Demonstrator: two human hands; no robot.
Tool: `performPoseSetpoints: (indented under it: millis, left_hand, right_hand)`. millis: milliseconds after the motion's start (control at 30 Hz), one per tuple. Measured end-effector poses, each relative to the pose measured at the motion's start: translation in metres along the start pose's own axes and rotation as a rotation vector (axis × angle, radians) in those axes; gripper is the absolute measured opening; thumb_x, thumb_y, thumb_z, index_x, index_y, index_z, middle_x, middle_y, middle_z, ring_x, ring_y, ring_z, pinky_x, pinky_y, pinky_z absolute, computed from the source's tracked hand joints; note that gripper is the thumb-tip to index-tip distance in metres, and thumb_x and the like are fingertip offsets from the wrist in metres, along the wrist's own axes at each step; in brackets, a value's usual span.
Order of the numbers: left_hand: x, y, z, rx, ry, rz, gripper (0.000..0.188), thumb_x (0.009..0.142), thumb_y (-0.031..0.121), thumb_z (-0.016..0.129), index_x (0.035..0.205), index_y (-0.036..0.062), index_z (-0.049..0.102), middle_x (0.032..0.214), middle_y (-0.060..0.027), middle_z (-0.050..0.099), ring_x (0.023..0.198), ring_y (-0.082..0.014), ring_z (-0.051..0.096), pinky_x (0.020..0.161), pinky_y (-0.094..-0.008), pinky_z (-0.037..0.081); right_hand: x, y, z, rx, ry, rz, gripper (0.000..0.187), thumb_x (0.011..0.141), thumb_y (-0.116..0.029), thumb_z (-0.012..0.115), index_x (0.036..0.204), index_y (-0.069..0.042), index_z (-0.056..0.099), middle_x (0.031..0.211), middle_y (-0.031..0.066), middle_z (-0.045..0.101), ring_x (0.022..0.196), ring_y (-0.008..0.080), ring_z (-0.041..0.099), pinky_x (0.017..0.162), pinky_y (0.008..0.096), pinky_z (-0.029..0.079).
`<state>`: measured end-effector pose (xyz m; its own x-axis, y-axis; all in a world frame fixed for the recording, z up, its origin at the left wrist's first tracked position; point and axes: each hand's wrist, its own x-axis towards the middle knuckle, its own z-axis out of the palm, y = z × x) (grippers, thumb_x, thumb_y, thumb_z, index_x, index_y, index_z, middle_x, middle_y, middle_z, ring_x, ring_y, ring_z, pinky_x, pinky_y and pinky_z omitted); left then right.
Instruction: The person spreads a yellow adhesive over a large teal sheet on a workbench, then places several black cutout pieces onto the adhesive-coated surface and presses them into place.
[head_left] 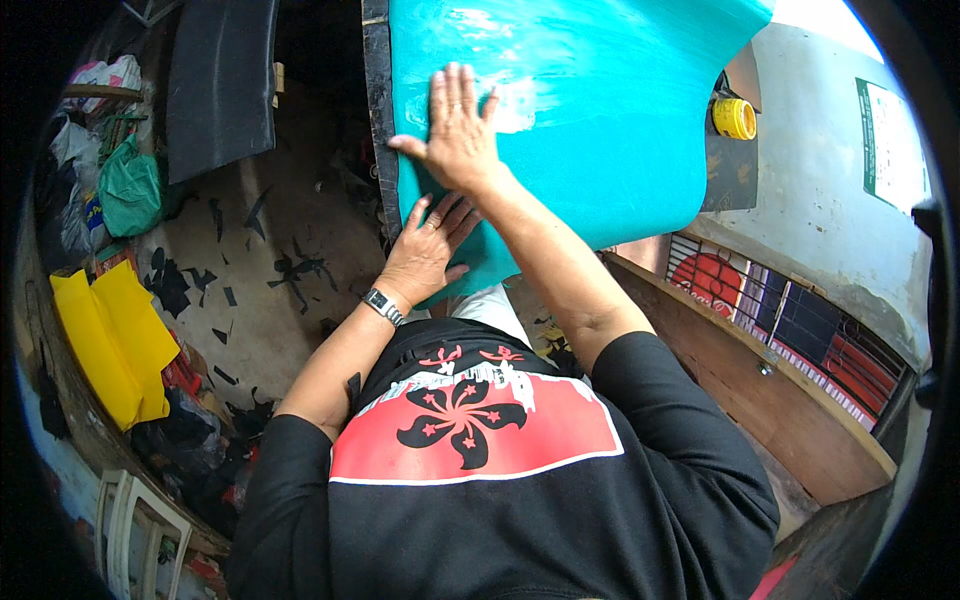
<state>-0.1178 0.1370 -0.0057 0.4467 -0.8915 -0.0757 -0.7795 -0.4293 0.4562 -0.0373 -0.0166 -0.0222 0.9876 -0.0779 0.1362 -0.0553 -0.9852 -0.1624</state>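
A large teal sheet (610, 130), smooth and shiny in places, lies over a work surface in front of me. My right hand (462, 135) rests flat on it with fingers spread, the thumb reaching toward its left edge. Closer to my body, my left hand (425, 252) lies on the sheet's near left corner with fingers stretched out, a watch (384, 306) on its wrist. Along the left side of the sheet runs a dark, worn edge strip (378, 110). Neither hand grips anything that I can see.
A yellow tub (734, 118) stands beyond the sheet on the right. Black scraps (300, 268) litter the floor at left, near a yellow sheet (115, 340) and a green bag (130, 188). A dark panel (222, 85) stands at upper left; a wooden board (750, 375) runs along the right.
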Motion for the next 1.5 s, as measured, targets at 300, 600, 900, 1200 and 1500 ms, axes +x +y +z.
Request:
performPoseSetpoints:
  millis: [300,600,900,1200,1500]
  left_hand:
    - [0.001,0.003,-0.006,-0.003,0.061,-0.001,0.098,0.071,0.044,0.079,0.153,0.0161,0.034,0.158,-0.0039,0.033,0.147,-0.0227,0.027,0.122,-0.0463,0.015]
    - [0.001,0.004,-0.008,0.013,0.064,-0.001,0.095,0.072,0.047,0.078,0.152,0.017,0.036,0.156,-0.004,0.035,0.147,-0.022,0.026,0.122,-0.0458,0.014]
    - [0.001,0.005,-0.007,-0.071,0.105,0.0,0.095,0.07,0.043,0.082,0.15,0.018,0.039,0.153,-0.0043,0.037,0.146,-0.023,0.028,0.121,-0.0476,0.018]
    - [0.002,0.006,-0.007,-0.005,0.025,-0.034,0.098,0.068,0.045,0.083,0.151,0.0178,0.038,0.155,-0.0043,0.035,0.147,-0.024,0.026,0.121,-0.0486,0.019]
    - [0.016,0.021,-0.009,-0.031,0.044,-0.1,0.106,0.07,0.055,0.079,0.155,0.0151,0.03,0.161,-0.0043,0.027,0.15,-0.0241,0.02,0.12,-0.0525,0.015]
  right_hand:
    - [0.034,0.021,0.005,0.098,-0.019,-0.186,0.1,0.087,-0.078,0.039,0.155,-0.006,0.028,0.162,0.0158,0.024,0.153,0.0316,0.013,0.117,0.0677,0.002]
    - [0.008,0.029,-0.008,0.108,-0.092,-0.516,0.091,0.088,-0.073,0.043,0.156,-0.013,0.029,0.163,0.0088,0.025,0.152,0.0279,0.017,0.117,0.0681,0.009]
    - [-0.012,0.045,-0.018,0.174,-0.135,-0.355,0.085,0.092,-0.07,0.04,0.156,-0.014,0.029,0.163,0.0078,0.026,0.152,0.0281,0.017,0.114,0.0708,0.008]
    - [-0.041,0.076,-0.055,0.38,-0.463,-0.195,0.067,0.1,-0.061,0.035,0.15,-0.016,0.042,0.161,0.0072,0.031,0.153,0.0287,0.016,0.114,0.0724,0.001]
    - [-0.015,0.14,-0.031,-0.098,-0.144,0.155,0.095,0.092,-0.072,0.04,0.155,-0.002,0.026,0.162,0.0171,0.026,0.153,0.0299,0.015,0.115,0.0696,0.004]
